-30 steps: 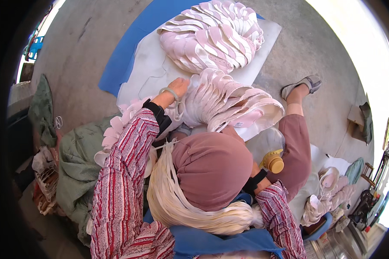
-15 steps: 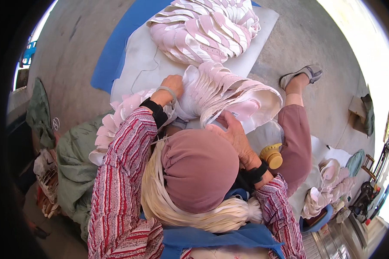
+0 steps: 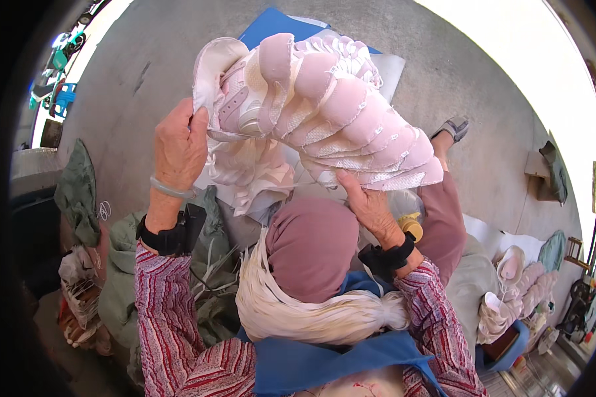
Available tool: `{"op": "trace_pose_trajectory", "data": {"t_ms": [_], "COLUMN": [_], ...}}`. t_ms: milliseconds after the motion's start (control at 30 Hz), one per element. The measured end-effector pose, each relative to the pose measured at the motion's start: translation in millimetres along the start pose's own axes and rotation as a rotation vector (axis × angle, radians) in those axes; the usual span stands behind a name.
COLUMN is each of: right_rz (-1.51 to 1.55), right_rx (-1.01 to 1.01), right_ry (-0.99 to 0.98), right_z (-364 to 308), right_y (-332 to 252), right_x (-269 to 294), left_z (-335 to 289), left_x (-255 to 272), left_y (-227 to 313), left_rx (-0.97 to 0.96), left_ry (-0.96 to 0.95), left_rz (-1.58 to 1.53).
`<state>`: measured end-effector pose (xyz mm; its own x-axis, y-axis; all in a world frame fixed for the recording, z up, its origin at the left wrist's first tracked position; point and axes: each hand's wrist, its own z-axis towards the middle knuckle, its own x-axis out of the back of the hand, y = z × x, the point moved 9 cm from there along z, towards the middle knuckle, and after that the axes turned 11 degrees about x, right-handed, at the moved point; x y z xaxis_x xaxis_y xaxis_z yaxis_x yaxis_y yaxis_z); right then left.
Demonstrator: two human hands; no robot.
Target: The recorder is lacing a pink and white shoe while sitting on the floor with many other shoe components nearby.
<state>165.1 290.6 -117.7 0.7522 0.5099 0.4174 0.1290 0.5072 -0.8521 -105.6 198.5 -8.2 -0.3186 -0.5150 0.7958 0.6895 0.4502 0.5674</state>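
Note:
A nested row of several pink and white shoe uppers (image 3: 341,109) is raised in front of me, stretched from left to right. My left hand (image 3: 180,147) pinches the pale edge of the upper at the row's left end. Under the right part of the row, my right hand (image 3: 371,208) has its thumb against the lower edge; its other fingers are partly hidden by the uppers. More pink uppers (image 3: 261,169) hang or lie below the raised row. Across my lap lies a bundle of cream strips (image 3: 318,314), next to a rounded mauve cloth (image 3: 314,248).
Beyond the raised row, another pile of uppers (image 3: 351,56) rests on a white sheet (image 3: 389,71) over blue material (image 3: 281,28). A clear jar with a yellow lid (image 3: 412,226) stands by my right leg. Green cloth (image 3: 119,274) lies left; more uppers (image 3: 500,311) sit right.
Both hands have brought the row of uppers up and spread it wider. My left hand has moved left and now grips its end; the row now covers much of the far pile.

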Motion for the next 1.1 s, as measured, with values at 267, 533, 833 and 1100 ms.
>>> {"op": "trace_pose_trajectory", "data": {"t_ms": [267,533,833,1100], "right_rz": [0.585,1.159,1.325,1.376], "right_rx": [-0.238,-0.249,-0.477,-0.329], "right_ry": [0.221,0.419,0.601,0.635], "right_z": [9,-31,-149,-179], "right_y": [-20,-16,48,54], "right_x": [47,96,106,106], "left_z": [-56,-104,-203,-223], "left_x": [88,69,46,51], "left_y": [55,136,207,228], "left_rx": [-0.086,-0.332,-0.795,-0.868], "left_ry": [0.194,0.085,-0.163,-0.308], "left_rz": [-0.043,-0.079,0.066,-0.033]}}
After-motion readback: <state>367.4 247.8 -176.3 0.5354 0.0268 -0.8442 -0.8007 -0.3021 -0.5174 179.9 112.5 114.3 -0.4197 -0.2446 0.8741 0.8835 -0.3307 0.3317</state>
